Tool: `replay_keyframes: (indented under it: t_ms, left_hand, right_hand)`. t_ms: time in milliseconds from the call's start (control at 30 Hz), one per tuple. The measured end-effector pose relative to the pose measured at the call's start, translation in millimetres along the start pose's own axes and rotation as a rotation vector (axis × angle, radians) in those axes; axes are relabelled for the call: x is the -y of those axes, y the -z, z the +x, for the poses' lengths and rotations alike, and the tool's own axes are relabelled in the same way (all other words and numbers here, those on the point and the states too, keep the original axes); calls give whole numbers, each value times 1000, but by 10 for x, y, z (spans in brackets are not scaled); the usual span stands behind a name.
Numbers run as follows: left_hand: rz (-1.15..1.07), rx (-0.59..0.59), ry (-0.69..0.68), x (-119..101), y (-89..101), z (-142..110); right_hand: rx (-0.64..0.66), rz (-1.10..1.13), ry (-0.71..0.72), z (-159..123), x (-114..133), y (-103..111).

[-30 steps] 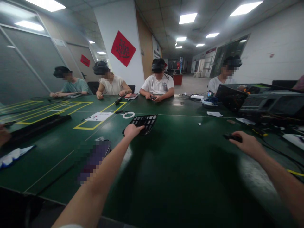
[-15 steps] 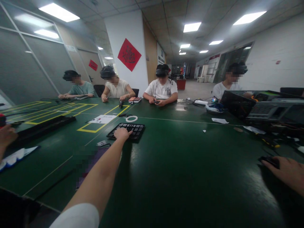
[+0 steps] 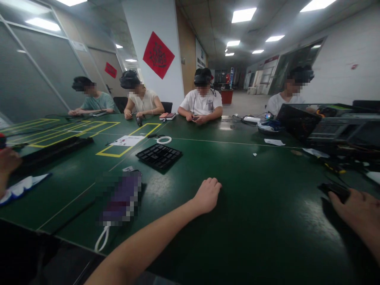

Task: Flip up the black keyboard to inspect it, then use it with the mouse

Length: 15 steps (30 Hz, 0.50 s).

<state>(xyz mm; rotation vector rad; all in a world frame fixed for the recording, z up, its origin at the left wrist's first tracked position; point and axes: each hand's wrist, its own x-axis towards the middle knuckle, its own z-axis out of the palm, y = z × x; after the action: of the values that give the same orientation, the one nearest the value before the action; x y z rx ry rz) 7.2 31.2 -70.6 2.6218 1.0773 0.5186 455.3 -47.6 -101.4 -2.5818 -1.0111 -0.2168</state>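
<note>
My left hand (image 3: 208, 194) is low over the green table, or resting on it, near the middle, its fingers curled downward. The fingertips are turned away, so anything between them is hidden. Beyond it to the left lies a black tray (image 3: 159, 155) divided into small square compartments, apart from the hand. At the right edge, my right hand (image 3: 354, 208) is closed on a small black object (image 3: 335, 190), with the thumb along its near side. I cannot make out what kind of object this is.
A purple pouch (image 3: 122, 198) with a white strap lies left of my forearm. Behind the tray are a white ring (image 3: 164, 140) and a printed sheet (image 3: 129, 140). An opened computer case (image 3: 341, 128) stands at right. Another person's hand (image 3: 8, 164) is at far left; several people sit opposite.
My left hand has left the black tray and moved right and toward me, uncovering the tray and the purple pouch. My right hand keeps the black object. The view has tipped downward slightly.
</note>
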Motion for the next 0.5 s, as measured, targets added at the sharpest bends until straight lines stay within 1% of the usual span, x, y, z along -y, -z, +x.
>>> replay_keyframes:
  t_ms: [67, 133, 200, 267, 300, 333, 367, 400, 500]
  left_hand:
    - [-28, 8, 1, -34, 9, -13]
    - [-57, -50, 12, -11, 54, -6]
    - [-79, -190, 78, 39, 90, 7]
    - [-92, -352, 202, 92, 102, 15]
    - [-95, -404, 265, 111, 102, 16]
    - [-96, -420, 307, 122, 98, 14]
    - [-90, -405, 323, 121, 93, 9]
    - [-75, -366, 317, 110, 86, 2]
    - [17, -203, 266, 24, 64, -28]
  right_hand:
    - [62, 7, -21, -79, 112, 114]
    - [68, 20, -32, -149, 192, 202]
    - [-6, 66, -23, -206, 240, 268]
    - [-81, 112, -14, -249, 267, 320]
    - [-87, 121, -22, -265, 275, 343]
    - [-79, 122, -33, -278, 280, 362]
    - [-67, 117, -42, -286, 281, 375]
    - [-57, 109, -47, -286, 275, 377]
    - [-21, 67, -29, -216, 184, 292]
